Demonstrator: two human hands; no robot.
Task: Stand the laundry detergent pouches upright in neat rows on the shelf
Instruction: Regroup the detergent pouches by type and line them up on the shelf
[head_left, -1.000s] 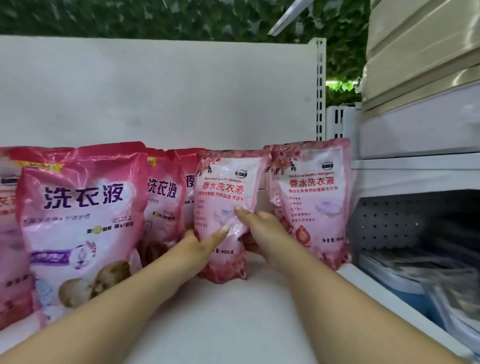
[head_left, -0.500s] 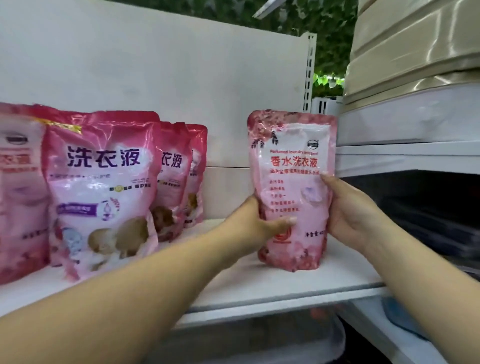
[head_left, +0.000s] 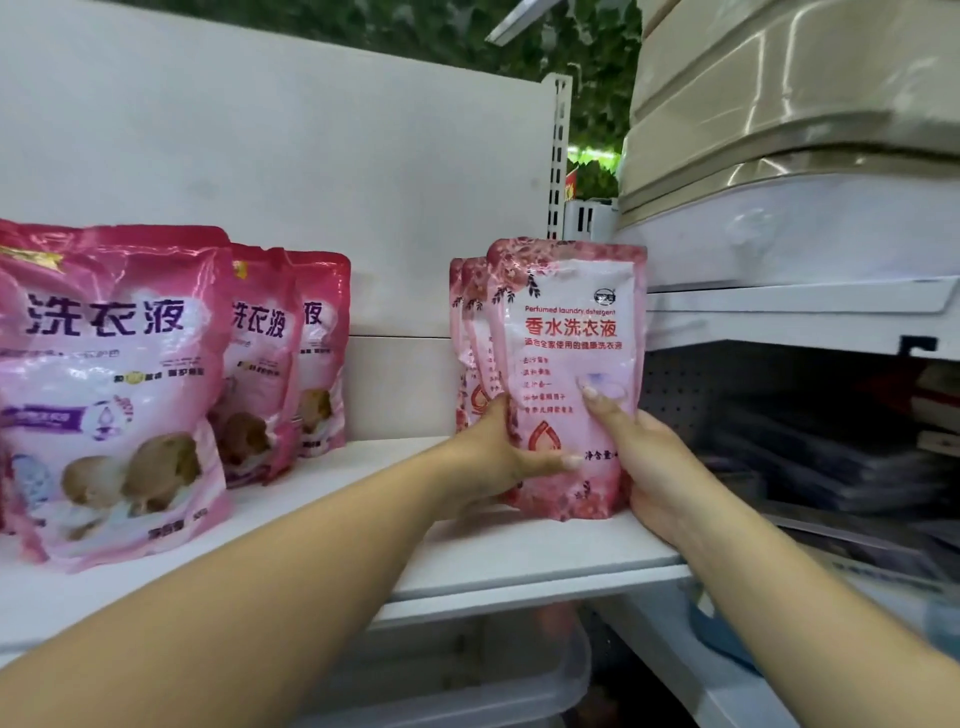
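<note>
A pale pink perfumed detergent pouch (head_left: 569, 332) stands upright at the right end of the white shelf (head_left: 519, 551). My left hand (head_left: 498, 457) grips its lower left edge, thumb across the front. My right hand (head_left: 639, 457) holds its lower right side with a finger pressed on the front. Two more pale pouches (head_left: 470, 332) stand right behind it in a row. At the left, a row of larger bright pink pouches (head_left: 119, 374) stands upright, with others (head_left: 270, 353) behind.
A white back panel (head_left: 311, 182) closes the shelf behind. To the right sits a neighbouring shelf unit (head_left: 800, 312) with stacked beige and white bins above and dark goods below. A clear plastic bin (head_left: 467, 675) lies under the shelf.
Both hands have pushed the front pale pouch back towards the pouches behind it. My view moved closer and left, so two pale pouches now show behind the front one.
</note>
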